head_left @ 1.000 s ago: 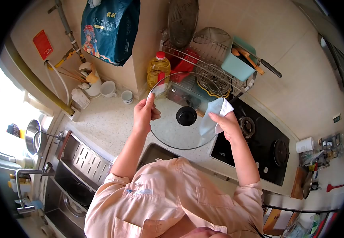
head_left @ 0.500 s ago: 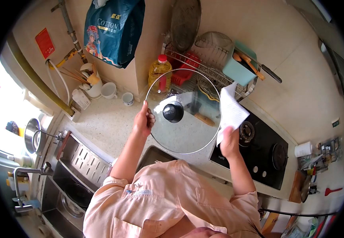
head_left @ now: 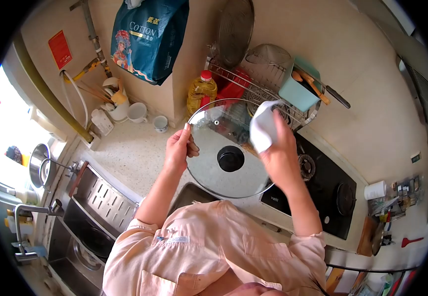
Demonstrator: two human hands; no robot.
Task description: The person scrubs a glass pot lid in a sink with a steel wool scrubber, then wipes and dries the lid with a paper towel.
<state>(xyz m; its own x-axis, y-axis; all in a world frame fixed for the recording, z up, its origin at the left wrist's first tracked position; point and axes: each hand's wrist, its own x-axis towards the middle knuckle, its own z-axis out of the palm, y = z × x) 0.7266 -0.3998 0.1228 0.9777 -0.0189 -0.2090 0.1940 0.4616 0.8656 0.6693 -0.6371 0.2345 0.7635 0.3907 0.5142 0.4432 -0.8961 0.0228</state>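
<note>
glass lid [head_left: 214,148] held over a speckled counter [head_left: 130,148]
left hand [head_left: 178,148] grips its rim; right hand [head_left: 279,153] presses a white cloth [head_left: 262,126] on it, beside the black hob [head_left: 322,182].

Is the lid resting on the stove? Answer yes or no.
No, the left hand holds the glass lid up by its rim, above the counter, while the right hand presses a cloth on it.

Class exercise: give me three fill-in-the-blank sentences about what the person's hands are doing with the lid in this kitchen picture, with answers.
1. The left hand grips the glass lid by its ____.
2. The right hand presses a white ____ against the lid.
3. The lid's knob is coloured ____.

Answers: rim; cloth; black
</note>
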